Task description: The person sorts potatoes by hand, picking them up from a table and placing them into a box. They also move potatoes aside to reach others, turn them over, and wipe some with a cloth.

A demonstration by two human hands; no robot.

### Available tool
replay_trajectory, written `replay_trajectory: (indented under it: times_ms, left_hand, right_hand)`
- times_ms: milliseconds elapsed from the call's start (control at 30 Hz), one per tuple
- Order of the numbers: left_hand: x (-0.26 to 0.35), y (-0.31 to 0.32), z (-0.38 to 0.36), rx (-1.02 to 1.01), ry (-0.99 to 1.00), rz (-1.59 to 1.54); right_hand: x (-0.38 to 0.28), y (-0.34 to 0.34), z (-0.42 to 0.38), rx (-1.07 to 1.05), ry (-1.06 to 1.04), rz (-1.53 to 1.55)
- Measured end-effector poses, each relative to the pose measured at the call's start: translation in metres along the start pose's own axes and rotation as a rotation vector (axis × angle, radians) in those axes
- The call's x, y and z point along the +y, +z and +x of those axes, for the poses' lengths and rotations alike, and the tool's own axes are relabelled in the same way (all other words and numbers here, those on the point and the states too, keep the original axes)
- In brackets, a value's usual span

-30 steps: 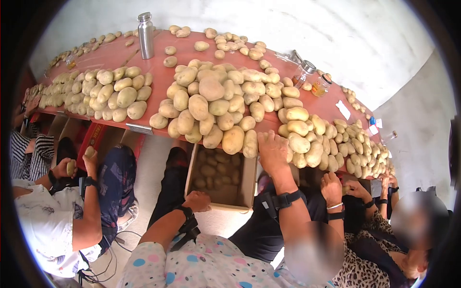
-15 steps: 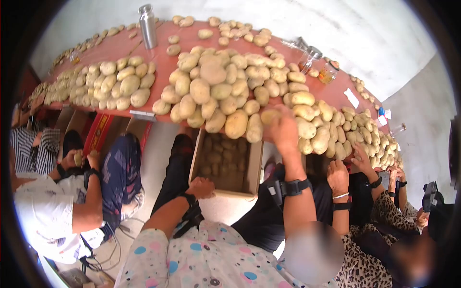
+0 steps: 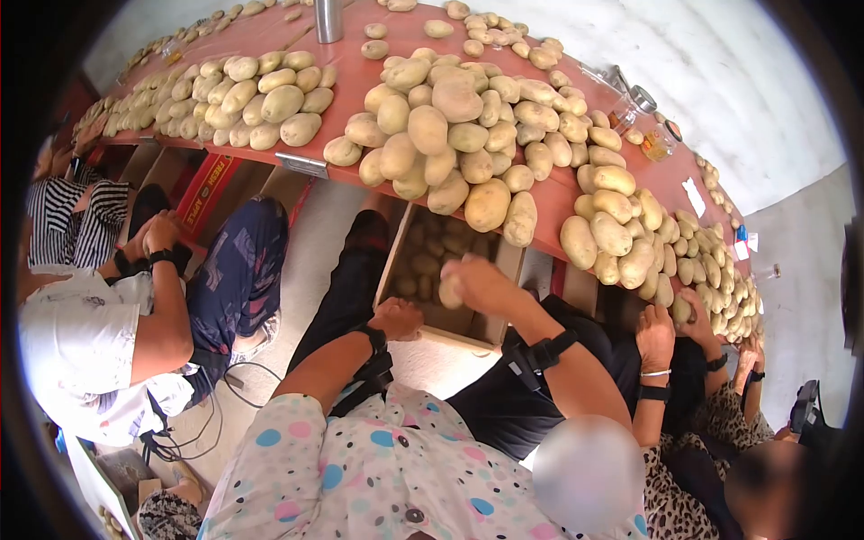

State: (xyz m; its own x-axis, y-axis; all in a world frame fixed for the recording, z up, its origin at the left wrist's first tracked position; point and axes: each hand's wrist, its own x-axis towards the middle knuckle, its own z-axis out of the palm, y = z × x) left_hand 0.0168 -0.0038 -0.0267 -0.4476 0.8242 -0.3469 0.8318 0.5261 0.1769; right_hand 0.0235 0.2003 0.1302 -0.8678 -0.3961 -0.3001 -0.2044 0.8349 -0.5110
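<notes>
One potato (image 3: 449, 292) is in the right hand (image 3: 486, 286), pinched by closed fingers over the mouth of the box (image 3: 450, 338), slightly toward six o'clock; its height is unclear. Were that grip to slacken, the potato could drop and bruise against the potatoes inside (image 3: 427, 264). The left hand (image 3: 397, 319) is curled at the box's seven o'clock corner; whether it clasps the rim I cannot tell. If it merely touches, a knock could shift the box. At twelve o'clock, a heaped pile (image 3: 427, 130) crowds the counter (image 3: 355, 76); one long potato (image 3: 520, 220) appears to overhang the edge, so a bump might send it off.
</notes>
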Motion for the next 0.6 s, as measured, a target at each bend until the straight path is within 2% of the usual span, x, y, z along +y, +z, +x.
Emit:
replay_trajectory:
  times_ms: [33,133,167,200,267,300,367,433,533,567,600]
  left_hand:
    - [0.001,0.002,0.000,0.000,-0.002,-0.006]
    - [0.001,-0.011,0.002,-0.041,-0.036,-0.020]
    - [0.001,-0.016,0.001,-0.098,-0.013,-0.032]
    - [0.001,-0.021,-0.001,-0.156,0.013,-0.043]
    - [0.001,-0.022,-0.002,-0.136,0.001,-0.077]
    - [0.001,-0.022,-0.001,-0.114,-0.010,-0.108]
    - [0.002,-0.020,-0.001,-0.109,-0.014,-0.135]
    - [0.002,-0.020,-0.004,-0.107,-0.015,-0.173]
    - [-0.002,-0.021,-0.009,-0.089,-0.019,-0.321]
    - [-0.005,-0.020,-0.011,-0.064,-0.020,-0.407]
    - [-0.007,-0.018,-0.009,-0.055,-0.015,-0.458]
  right_hand:
    - [0.006,0.001,0.002,0.223,0.003,0.090]
    - [0.000,-0.004,0.005,0.152,0.102,-0.022]
    - [-0.006,-0.007,0.005,0.021,0.134,-0.065]
    - [-0.011,-0.008,0.006,0.019,0.132,-0.065]
    - [-0.020,-0.011,0.007,-0.106,0.051,-0.042]
    - [-0.028,-0.012,0.005,-0.107,0.051,-0.049]
    - [-0.053,-0.010,0.003,0.053,-0.069,-0.022]
    - [-0.097,-0.018,0.004,-0.056,-0.076,-0.123]
    - [-0.128,-0.009,0.006,-0.099,-0.278,-0.101]
    - [-0.123,0.002,0.013,-0.056,-0.413,-0.099]
    - [-0.124,0.002,0.016,-0.085,-0.419,-0.074]
